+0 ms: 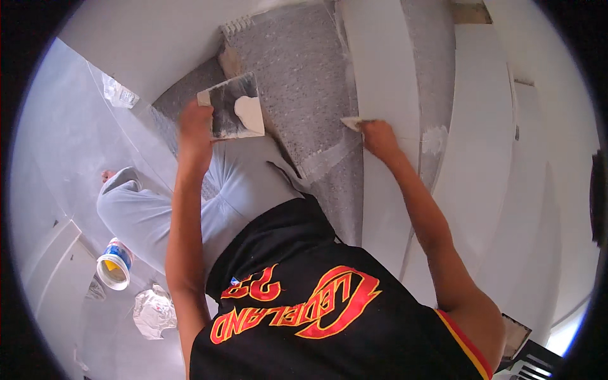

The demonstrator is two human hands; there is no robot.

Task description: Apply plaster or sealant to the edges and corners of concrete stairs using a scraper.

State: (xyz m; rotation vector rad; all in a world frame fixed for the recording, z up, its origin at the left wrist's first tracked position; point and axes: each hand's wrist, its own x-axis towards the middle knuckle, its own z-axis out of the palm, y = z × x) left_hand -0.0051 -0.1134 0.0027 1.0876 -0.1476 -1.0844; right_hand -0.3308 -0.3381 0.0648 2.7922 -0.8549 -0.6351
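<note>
My left hand [196, 130], blurred, is closed on the left edge of a flat rectangular plate [221, 117]. A lump of white putty [249, 114] lies on the plate's right side. Over to the right, my right hand [380, 138] grips a small putty knife [351, 123], its pale blade pointing left. The blade is over the grey speckled step surface [304, 82], beside the edge of a long white step board [387, 76]. Whether the blade touches the surface I cannot tell.
My legs in grey trousers [142, 202] rest on the left. Beyond them stand a white bucket [115, 269] and a crumpled white bag [154, 311] on the grey floor. A clear plastic packet [119, 94] lies at upper left. More white steps [484, 107] run along the right.
</note>
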